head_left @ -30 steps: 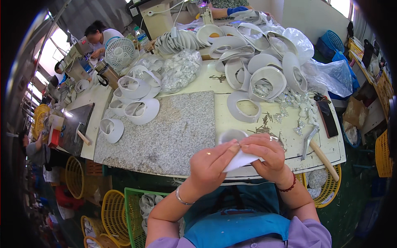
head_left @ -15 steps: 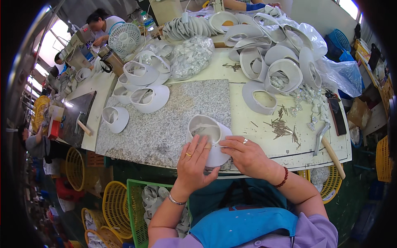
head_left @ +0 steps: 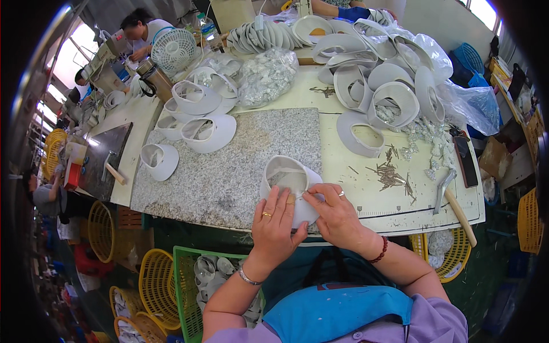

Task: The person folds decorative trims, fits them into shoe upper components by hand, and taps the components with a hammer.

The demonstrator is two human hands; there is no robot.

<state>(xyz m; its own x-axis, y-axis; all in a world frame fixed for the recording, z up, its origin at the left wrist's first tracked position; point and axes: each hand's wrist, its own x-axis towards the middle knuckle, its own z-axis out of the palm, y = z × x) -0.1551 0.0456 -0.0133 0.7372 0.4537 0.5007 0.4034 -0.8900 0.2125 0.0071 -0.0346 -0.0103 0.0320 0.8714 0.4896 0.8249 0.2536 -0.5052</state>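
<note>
A white shoe upper (head_left: 305, 216), shell-like with an oval opening, stands at the near edge of a speckled stone slab (head_left: 274, 131). My left hand (head_left: 273, 223) lies over its left side, fingers stretched onto the opening's rim and thumb at the near edge, holding it. With bent fingers and thumb, my right hand (head_left: 337, 212) pinches the rim on the right. Whatever lies between those fingertips is too small to make out. Similar white pieces (head_left: 209, 133) sit on the slab's far left.
More white pieces (head_left: 394, 106) are heaped at the back right, beside clear plastic. Brown slivers (head_left: 392, 178), a hammer (head_left: 457, 214) and a dark phone (head_left: 466, 162) lie on the right. A green crate (head_left: 182, 286) stands below. Another person (head_left: 143, 34) sits back left, behind a fan (head_left: 173, 50).
My right fingers have bent from a flatter hold into a pinch on the rim. My left hand keeps its place on the upper. The view has shifted slightly.
</note>
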